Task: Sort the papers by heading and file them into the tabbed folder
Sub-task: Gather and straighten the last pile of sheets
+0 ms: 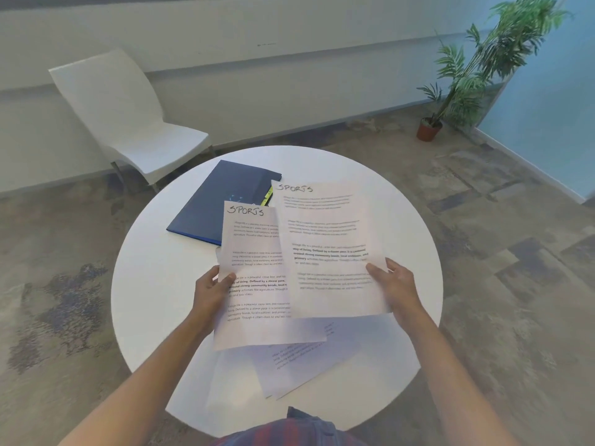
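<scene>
Two printed sheets, each headed "SPORTS" by hand, are held up over the round white table (154, 284). My left hand (211, 292) pinches the left sheet (254, 284) at its left edge, thumb on top. My right hand (397, 284) pinches the right sheet (325, 246) at its right edge; this sheet overlaps the left one. Behind them lies a dark blue folder (222, 197), closed, with yellow-green tabs (267, 196) showing at its right side. More sheets (302, 358) lie on the table under the held ones, their headings hidden.
A white chair (125, 120) stands behind the table at the left. A potted plant (467, 75) stands on the patterned carpet at the far right near a blue wall. My torso in a checked shirt (289, 432) is at the table's near edge.
</scene>
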`<action>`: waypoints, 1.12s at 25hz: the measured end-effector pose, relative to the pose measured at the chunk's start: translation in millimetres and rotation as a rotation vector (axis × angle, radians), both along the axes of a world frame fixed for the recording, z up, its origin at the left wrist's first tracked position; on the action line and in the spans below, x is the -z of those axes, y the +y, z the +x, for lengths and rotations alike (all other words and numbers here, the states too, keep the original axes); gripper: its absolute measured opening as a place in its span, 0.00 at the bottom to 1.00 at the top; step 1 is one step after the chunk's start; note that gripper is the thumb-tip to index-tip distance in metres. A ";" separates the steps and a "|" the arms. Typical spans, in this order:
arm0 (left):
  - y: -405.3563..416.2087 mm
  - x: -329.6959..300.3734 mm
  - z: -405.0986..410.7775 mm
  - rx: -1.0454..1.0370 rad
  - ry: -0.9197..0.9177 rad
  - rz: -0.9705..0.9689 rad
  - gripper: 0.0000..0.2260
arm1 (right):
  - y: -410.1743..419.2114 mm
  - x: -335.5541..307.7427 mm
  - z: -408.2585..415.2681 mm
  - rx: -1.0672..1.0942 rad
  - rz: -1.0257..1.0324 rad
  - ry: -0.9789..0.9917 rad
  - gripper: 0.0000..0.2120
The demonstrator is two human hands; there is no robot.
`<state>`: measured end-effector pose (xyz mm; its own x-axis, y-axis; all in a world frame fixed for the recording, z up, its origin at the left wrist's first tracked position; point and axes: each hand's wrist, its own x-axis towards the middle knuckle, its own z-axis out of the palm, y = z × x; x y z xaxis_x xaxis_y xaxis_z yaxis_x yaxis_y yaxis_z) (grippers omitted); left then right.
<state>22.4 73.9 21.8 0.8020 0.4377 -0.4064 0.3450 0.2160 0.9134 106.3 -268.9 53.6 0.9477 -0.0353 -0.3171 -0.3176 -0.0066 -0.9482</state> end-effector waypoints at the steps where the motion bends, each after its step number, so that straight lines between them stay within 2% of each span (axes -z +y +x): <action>1: -3.9 -2.1 1.7 0.011 -0.012 -0.015 0.06 | 7.2 2.3 -3.5 -0.014 0.001 0.016 0.05; 7: -21.5 -17.1 9.2 0.075 -0.072 -0.063 0.07 | 34.0 7.9 -20.6 -0.097 0.043 0.032 0.07; 11: -28.4 -23.1 13.8 0.106 -0.082 -0.013 0.08 | 39.0 4.0 -23.7 -0.102 -0.012 -0.018 0.14; 16: -35.3 -32.8 14.8 0.129 -0.114 0.023 0.07 | 40.2 0.3 -26.0 -0.182 0.026 -0.074 0.19; 21: -44.4 -35.0 8.3 0.195 -0.194 0.034 0.11 | 45.8 -3.7 -27.4 -0.284 0.075 -0.004 0.16; 28: -44.3 -47.6 -1.2 0.260 -0.200 -0.131 0.16 | 43.7 -30.5 -6.6 -0.272 0.279 0.112 0.16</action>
